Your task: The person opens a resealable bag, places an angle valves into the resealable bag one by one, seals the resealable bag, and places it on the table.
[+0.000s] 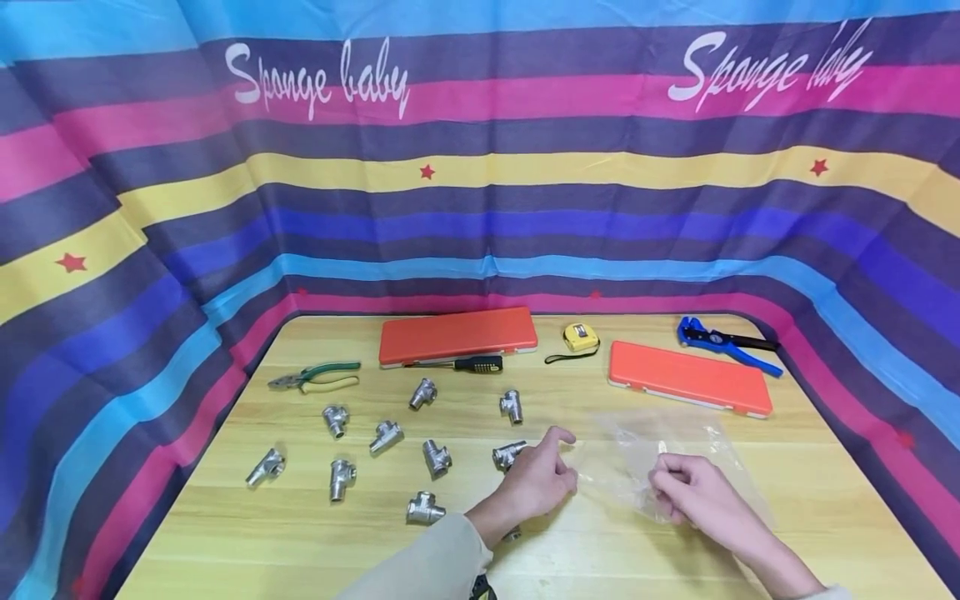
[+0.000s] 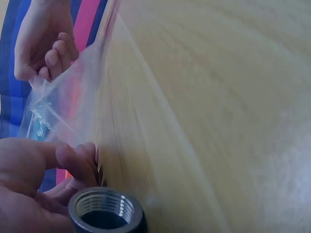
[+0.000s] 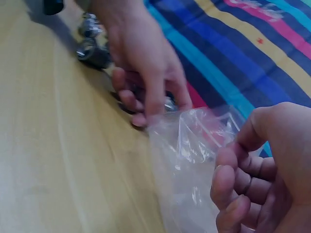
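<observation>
At far left we see scattered metal tee fittings (image 1: 342, 479), spaced well apart on the wooden table (image 1: 225, 533), presumably so that each can be grasped singly. Behind them lie pliers (image 1: 306, 379), a red case (image 1: 459, 335) and, along its front edge, a screwdriver (image 1: 477, 364); we take this rear row as keeping tools out of the hands' way. The left hand (image 1: 536, 483) reaches over the rightmost fittings, its thumb and forefinger parted and bent at the near side of the clear plastic bag (image 1: 626, 471); we cannot tell whether they pinch it. The bag spans both hands, probably to steady its thin film. The right hand (image 1: 701, 500) pinches it between thumb and forefinger, the other fingers curled. Behind it we note a tape measure (image 1: 581, 337), a second red case (image 1: 690, 377) and a blue cutter (image 1: 723, 342).
</observation>
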The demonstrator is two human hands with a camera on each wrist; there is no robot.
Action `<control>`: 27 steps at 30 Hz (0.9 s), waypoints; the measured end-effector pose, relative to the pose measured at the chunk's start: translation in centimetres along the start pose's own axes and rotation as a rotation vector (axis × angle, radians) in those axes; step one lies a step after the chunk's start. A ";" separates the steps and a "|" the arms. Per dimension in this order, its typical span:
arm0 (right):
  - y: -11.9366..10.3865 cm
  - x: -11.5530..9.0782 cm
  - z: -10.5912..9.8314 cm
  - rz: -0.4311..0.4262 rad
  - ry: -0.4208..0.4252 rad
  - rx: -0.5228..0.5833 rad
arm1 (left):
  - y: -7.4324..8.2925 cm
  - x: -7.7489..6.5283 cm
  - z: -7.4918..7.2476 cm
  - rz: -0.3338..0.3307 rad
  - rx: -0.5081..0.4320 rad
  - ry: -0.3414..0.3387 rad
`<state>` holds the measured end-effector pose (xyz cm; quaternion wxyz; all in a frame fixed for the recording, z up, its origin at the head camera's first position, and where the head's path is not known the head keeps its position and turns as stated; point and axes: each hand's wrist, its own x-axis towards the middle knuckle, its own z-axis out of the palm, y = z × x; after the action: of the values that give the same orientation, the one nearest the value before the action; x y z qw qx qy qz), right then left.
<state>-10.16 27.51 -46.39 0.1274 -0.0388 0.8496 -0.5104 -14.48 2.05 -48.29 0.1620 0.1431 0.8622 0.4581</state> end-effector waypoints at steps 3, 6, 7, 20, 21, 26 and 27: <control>0.1 -0.4 -0.1 0.010 0.015 0.008 | 0.1 0.0 0.1 -0.003 0.000 0.034; -0.2 -0.4 0.7 -0.001 0.020 -0.016 | 0.6 -0.2 0.4 0.042 -0.005 0.112; -0.4 -0.4 1.1 -0.007 0.027 -0.031 | 0.8 -0.2 0.5 0.062 -0.008 0.131; 0.3 -0.7 4.1 -0.346 0.060 -0.210 | 1.8 -0.6 0.7 -0.036 -0.002 -0.050; 0.7 -0.9 3.6 -0.362 0.103 -0.229 | 1.7 -0.6 0.7 -0.033 -0.013 -0.061; 3.1 -1.9 0.1 -0.448 0.342 -0.442 | 1.7 -0.8 0.6 -0.024 -0.074 -0.092; 3.7 -2.1 -0.7 -0.456 0.347 -0.480 | 1.7 -0.8 0.5 -0.026 -0.084 -0.089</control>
<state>-8.08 30.27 -48.91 -0.1482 -0.1685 0.9235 -0.3111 -13.34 3.01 -47.00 0.2119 0.1450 0.8360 0.4849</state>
